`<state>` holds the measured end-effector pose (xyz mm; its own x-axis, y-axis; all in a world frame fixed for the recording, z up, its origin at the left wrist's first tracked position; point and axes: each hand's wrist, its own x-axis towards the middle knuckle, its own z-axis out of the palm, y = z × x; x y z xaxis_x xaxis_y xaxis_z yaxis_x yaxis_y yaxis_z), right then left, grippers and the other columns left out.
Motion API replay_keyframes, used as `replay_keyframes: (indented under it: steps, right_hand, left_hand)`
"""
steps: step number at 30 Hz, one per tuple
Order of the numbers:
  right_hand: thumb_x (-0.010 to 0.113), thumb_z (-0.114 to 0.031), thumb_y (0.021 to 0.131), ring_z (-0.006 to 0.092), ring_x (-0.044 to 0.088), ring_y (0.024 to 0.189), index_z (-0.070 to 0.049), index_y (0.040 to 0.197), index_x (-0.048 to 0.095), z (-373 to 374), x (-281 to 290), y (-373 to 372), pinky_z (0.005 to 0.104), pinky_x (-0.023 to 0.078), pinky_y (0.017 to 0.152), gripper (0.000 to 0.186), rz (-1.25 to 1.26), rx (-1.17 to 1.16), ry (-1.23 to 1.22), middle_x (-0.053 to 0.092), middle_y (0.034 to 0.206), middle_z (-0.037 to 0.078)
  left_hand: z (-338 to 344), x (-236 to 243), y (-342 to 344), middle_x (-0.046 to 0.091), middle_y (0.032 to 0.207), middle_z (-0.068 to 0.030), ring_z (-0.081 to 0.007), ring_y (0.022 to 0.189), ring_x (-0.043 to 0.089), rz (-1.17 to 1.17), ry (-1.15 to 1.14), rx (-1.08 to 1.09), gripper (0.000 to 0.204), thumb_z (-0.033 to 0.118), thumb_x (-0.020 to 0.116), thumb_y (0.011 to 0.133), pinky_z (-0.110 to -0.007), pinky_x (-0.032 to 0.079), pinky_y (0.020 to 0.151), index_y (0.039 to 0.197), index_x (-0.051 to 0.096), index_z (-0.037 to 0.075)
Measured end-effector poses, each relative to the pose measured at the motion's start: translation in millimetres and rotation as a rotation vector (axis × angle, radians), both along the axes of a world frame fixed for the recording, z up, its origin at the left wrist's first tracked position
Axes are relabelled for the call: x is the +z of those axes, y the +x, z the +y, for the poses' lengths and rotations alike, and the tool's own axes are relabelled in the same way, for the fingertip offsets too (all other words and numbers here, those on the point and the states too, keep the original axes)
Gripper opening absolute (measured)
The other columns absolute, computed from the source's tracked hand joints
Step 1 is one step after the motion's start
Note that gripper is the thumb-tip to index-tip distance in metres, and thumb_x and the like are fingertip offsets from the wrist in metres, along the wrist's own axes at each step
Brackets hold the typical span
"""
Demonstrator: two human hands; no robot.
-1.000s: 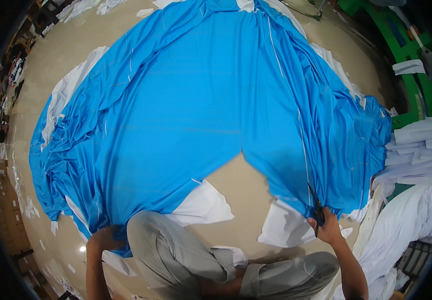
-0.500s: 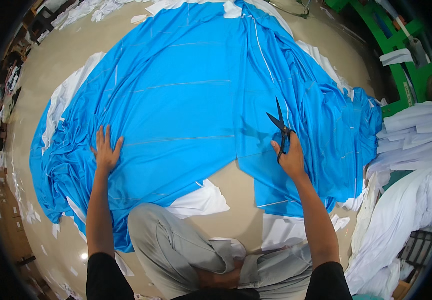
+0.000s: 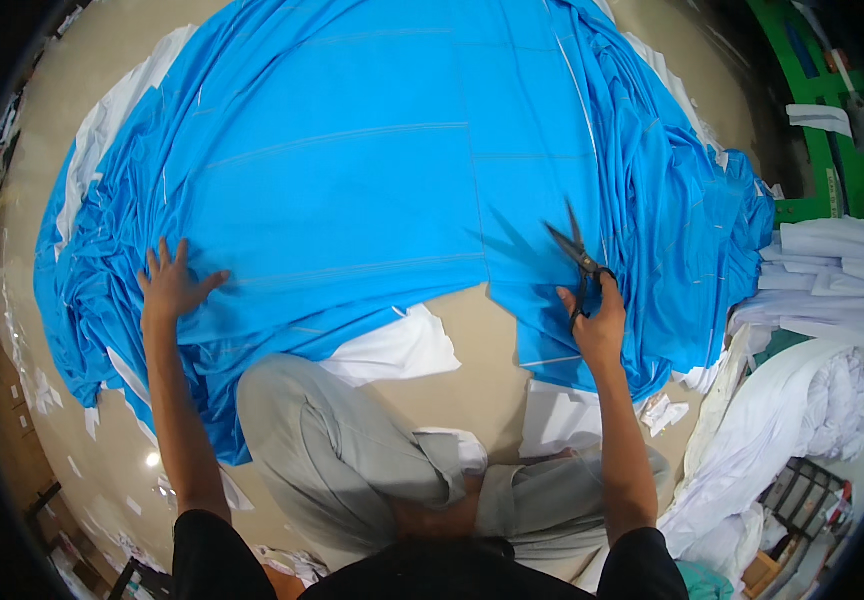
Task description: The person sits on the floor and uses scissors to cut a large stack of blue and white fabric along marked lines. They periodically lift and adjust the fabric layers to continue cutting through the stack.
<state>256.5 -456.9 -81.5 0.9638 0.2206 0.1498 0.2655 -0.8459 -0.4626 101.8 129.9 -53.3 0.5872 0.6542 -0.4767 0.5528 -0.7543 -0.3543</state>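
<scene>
Smooth beige floor (image 3: 457, 385) runs under everything, and the person sits cross-legged on it in grey trousers (image 3: 352, 470), knees close to the near edge of a wide blue fabric (image 3: 352, 170) spread flat on the floor. White paper pieces (image 3: 397, 350) lie just beside that near edge, one between the knees and the cloth, another under the flap on the right side.

Resting on the blue fabric near its left edge, the left hand (image 3: 170, 285) lies palm down with fingers spread, pressing the cloth flat. On the right part of the blue fabric, the right hand (image 3: 597, 320) grips black scissors (image 3: 577, 255), fingers curled through the handle loops; the blades stand apart and point away from the person, over the cloth beside a pale chalk line.

Beyond the hands the blue fabric stretches far, marked with faint straight lines, its left and right edges bunched into folds. Right of the blue fabric, well apart from the scissors, stacked and heaped white cloth (image 3: 822, 290) lies on the floor. Farther still, past the cloth's right edge, stands a green frame (image 3: 817, 120).
</scene>
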Motion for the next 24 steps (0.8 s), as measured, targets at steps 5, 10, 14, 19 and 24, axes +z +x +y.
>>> replay_keyframes:
  steps: [5,10,14,19,24]
  right_hand:
    - [0.073,-0.035,0.096,0.025,0.068,0.081,0.005,0.1,0.062,19.7,45.1,-66.3,0.0357,0.052,0.077,0.041,0.422,-0.073,0.257,0.069,0.086,0.016]
    - [0.058,-0.05,0.103,0.0149,0.062,0.073,-0.002,0.095,0.062,33.3,75.2,-151.2,0.0293,0.047,0.071,0.049,1.233,-0.196,0.709,0.065,0.077,0.005]
    - [0.054,-0.052,0.104,0.0173,0.063,0.076,-0.001,0.102,0.061,18.8,49.4,-167.5,0.0318,0.05,0.071,0.052,1.25,-0.086,0.499,0.064,0.082,0.008]
    - [0.05,-0.052,0.106,0.0192,0.064,0.075,0.0,0.105,0.058,33.1,37.6,-164.4,0.0334,0.051,0.07,0.052,1.128,-0.174,0.637,0.062,0.084,0.01]
    - [0.055,-0.055,0.103,0.018,0.064,0.073,0.001,0.101,0.059,31.6,32.6,-168.5,0.0314,0.05,0.07,0.056,1.129,-0.354,0.674,0.064,0.08,0.009]
  left_hand:
    - [-154.7,15.8,68.5,0.066,0.131,-0.0219,-0.0364,0.123,0.061,-0.792,-0.353,-0.372,0.057,0.047,0.067,0.095,-0.05,0.043,0.108,0.126,0.066,-0.001]
    - [-304.3,27.6,52.0,0.059,0.133,-0.0186,-0.0352,0.119,0.057,-0.452,-0.757,-0.553,0.057,0.046,0.072,0.089,-0.052,0.044,0.102,0.123,0.065,0.0]
    - [-325.6,5.1,25.6,0.051,0.139,-0.0198,-0.0332,0.124,0.05,-0.479,-0.581,-0.679,0.07,0.042,0.076,0.085,-0.053,0.043,0.103,0.137,0.056,-0.001]
    - [-333.8,-11.2,19.8,0.047,0.142,-0.0191,-0.0309,0.126,0.048,-0.47,-0.457,-0.647,0.085,0.042,0.076,0.085,-0.053,0.042,0.103,0.151,0.044,-0.002]
    - [-336.7,-7.0,29.5,0.048,0.136,-0.0155,-0.0283,0.121,0.048,-0.44,-0.514,-0.574,0.09,0.042,0.076,0.085,-0.049,0.041,0.103,0.152,0.041,-0.005]
